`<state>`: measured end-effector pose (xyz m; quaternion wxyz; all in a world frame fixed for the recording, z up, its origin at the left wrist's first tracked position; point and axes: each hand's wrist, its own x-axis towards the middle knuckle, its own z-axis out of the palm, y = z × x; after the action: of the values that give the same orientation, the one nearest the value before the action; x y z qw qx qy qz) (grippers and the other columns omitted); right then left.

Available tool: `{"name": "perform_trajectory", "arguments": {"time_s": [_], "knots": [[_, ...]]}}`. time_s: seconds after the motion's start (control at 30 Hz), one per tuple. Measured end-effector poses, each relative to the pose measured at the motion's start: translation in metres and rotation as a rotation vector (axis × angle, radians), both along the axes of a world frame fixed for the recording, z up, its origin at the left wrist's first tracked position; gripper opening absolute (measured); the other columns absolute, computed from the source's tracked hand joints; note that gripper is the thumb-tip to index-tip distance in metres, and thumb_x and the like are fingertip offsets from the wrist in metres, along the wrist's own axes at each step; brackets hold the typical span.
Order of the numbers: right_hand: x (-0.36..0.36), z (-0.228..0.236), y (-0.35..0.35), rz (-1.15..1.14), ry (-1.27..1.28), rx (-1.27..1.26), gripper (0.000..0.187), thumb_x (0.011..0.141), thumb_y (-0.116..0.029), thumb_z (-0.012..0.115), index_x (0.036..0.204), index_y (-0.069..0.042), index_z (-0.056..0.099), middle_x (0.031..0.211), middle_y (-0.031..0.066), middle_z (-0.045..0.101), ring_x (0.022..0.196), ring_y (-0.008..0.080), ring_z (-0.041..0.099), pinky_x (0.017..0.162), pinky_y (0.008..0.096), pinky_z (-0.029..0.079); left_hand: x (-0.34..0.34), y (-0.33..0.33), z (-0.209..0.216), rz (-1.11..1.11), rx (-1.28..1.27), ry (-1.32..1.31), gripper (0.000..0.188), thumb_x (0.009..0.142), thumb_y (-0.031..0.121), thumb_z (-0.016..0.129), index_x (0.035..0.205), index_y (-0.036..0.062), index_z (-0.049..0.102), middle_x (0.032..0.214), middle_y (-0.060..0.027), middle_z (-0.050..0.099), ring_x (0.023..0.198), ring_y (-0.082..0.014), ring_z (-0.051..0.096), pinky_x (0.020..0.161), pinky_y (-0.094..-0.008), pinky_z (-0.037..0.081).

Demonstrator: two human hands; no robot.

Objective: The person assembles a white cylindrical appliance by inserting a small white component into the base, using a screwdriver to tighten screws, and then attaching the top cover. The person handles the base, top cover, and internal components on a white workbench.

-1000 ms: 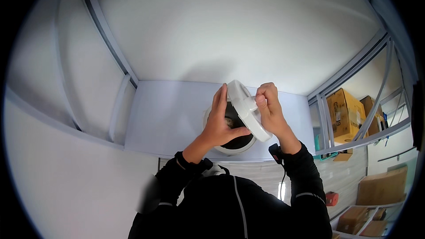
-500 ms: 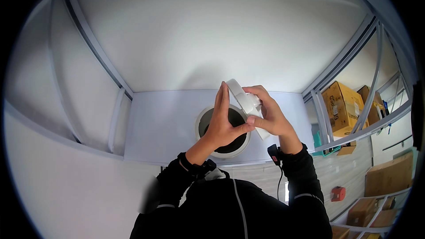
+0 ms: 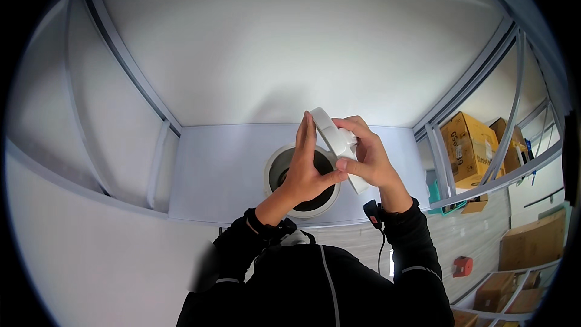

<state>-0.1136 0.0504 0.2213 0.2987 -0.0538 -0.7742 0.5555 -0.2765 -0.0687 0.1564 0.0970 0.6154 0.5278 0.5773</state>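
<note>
Lid (image 3: 334,141), white and round, is between the two hands, on edge and tilted. Seen from above, its long axis runs from far left to near right, slantwise across the gap between the palms. Right hand (image 3: 372,158) has hold of it: fingers curled over the raised outer side, thumb on the nearer part. Left hand (image 3: 302,172) is flat, fingers straight and together, thumb spread wide; fingertips are at the lid's far edge, thumb by the near part. Firmness of that contact cannot be told. Pot (image 3: 311,212), pale-rimmed and uncovered, sits on the desk (image 3: 212,172) below the hands. Left hand is the nearer to it, hiding part of its mouth; the lid lies toward its right side. Whether lid and pot touch cannot be confirmed. Pot interior is dark. Right of the right hand, beyond the desk, is a yellow carton (image 3: 469,148).
</note>
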Motion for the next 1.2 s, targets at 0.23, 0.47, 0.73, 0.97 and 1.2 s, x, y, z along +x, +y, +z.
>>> {"name": "perform_trajectory", "arguments": {"time_s": [0.23, 0.47, 0.73, 0.97, 1.2], "knots": [[-0.002, 0.005, 0.003, -0.009, -0.049, 0.014, 0.078, 0.078, -0.017, 0.088, 0.149, -0.007, 0.059, 0.131, 0.0085, 0.055, 0.123, 0.0246, 0.056, 0.107, 0.0370, 0.045, -0.001, 0.005, -0.002, -0.023, 0.009, -0.011, 0.143, 0.080, 0.055, 0.090, 0.169, -0.0043, -0.005, 0.173, -0.0362, 0.009, 0.161, -0.0525, 0.017, 0.128, -0.0571, 0.026], [0.006, 0.020, 0.006, -0.040, -0.106, 0.172, 0.084, 0.078, -0.031, 0.092, 0.151, -0.008, 0.059, 0.132, 0.0090, 0.050, 0.129, 0.0264, 0.049, 0.111, 0.0375, 0.038, 0.006, 0.007, -0.002, 0.084, -0.054, 0.056, 0.138, 0.084, 0.056, 0.086, 0.169, -0.0039, -0.004, 0.172, -0.0346, 0.009, 0.159, -0.0524, 0.022, 0.125, -0.0548, 0.033], [0.023, 0.026, -0.016, -0.282, -0.238, 0.401, 0.082, 0.079, -0.031, 0.092, 0.151, -0.008, 0.060, 0.137, 0.0141, 0.047, 0.131, 0.0318, 0.047, 0.112, 0.0403, 0.040, 0.018, 0.001, 0.002, 0.089, -0.034, 0.113, 0.124, 0.091, 0.046, 0.083, 0.169, -0.0048, 0.001, 0.166, -0.0306, 0.017, 0.152, -0.0515, 0.032, 0.120, -0.0535, 0.041], [0.036, 0.023, -0.049, -0.490, -0.097, 0.569, 0.082, 0.081, -0.026, 0.091, 0.150, 0.000, 0.056, 0.147, 0.0238, 0.052, 0.126, 0.0415, 0.061, 0.102, 0.0481, 0.053, 0.023, -0.004, 0.004, 0.097, -0.028, 0.077, 0.108, 0.097, 0.037, 0.079, 0.169, -0.0043, 0.011, 0.169, -0.0289, 0.018, 0.152, -0.0491, 0.036, 0.120, -0.0515, 0.041], [0.047, -0.006, -0.049, -0.562, -0.070, 0.492, 0.054, 0.087, -0.012, 0.084, 0.134, 0.002, 0.062, 0.127, 0.0231, 0.065, 0.112, 0.0407, 0.068, 0.094, 0.0442, 0.056, 0.022, 0.001, 0.007, -0.042, 0.018, 0.046, 0.079, 0.102, 0.028, 0.070, 0.165, -0.0016, 0.034, 0.171, -0.0279, 0.028, 0.155, -0.0461, 0.036, 0.124, -0.0494, 0.037]]}}
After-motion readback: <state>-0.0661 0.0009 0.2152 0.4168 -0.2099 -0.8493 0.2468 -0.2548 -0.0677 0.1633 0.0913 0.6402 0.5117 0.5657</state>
